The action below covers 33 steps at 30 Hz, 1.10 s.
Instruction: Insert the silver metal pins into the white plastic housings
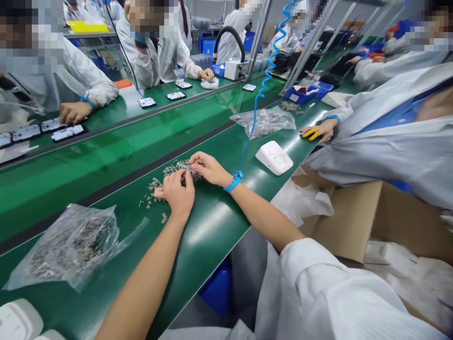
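The person's left hand and right hand meet over a loose heap of small metal parts, on the green surface along the near side of the line. Both have the fingers curled in, the right with thumb and fingertips drawn close together; I can't tell whether either has hold of a part. More of the heap spills out to the left of the left hand. A blue wrist strap circles the right wrist, and a blue coiled cord runs down close to it.

To the near left lies a clear bag of similar small bits; a second clear bag lies at the far right. Just right of the right forearm sits a white device, any marking on it too small for me to read. Beyond it a co-worker's hand, with yellow finger covers, rests on the surface. Past that, a blue bin shows a pale label, its writing unreadable from here.
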Tool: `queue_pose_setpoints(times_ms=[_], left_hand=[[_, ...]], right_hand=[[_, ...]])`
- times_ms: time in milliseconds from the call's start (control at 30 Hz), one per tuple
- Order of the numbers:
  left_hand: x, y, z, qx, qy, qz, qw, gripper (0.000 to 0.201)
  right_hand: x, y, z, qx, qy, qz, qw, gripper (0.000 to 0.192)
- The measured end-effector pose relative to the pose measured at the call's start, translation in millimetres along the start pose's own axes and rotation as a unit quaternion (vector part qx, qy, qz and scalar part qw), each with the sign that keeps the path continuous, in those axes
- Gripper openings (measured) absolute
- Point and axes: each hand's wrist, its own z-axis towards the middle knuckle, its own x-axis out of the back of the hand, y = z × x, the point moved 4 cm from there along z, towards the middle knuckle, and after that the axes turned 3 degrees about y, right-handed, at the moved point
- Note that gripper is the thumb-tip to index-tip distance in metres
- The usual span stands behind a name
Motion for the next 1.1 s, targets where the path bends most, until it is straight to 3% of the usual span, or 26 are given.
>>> queue_pose_setpoints(times_ms=[233, 467, 800, 1100], left_hand=[[-0.3, -0.8, -0.6, -0.02, 0.026, -0.061, 0.998, 0.017], [1.2, -1.4, 0.9, -0.041, 0.04, -0.107, 0.993, 0.018], [2.8, -7.8, 1.5, 0.007, 0.071, -0.122, 0.99, 0.011], [1.7, -5.7, 0.8, -0.007, 0.074, -0.166, 0.983, 0.008]], right_hand=[[-5.0, -1.8, -2.2, 0.038, -0.032, 0.027, 0.998, 0.012], [-2.9, -3.9, -1.7, 0.022, -0.039, 0.055, 0.997, 0.021], [-9.4, 3.4, -2.4, -0.006, -0.069, 0.071, 0.995, 0.018], [-7.8, -1.6, -4.6, -0.025, -0.035, 0.1, 0.994, 0.021]])
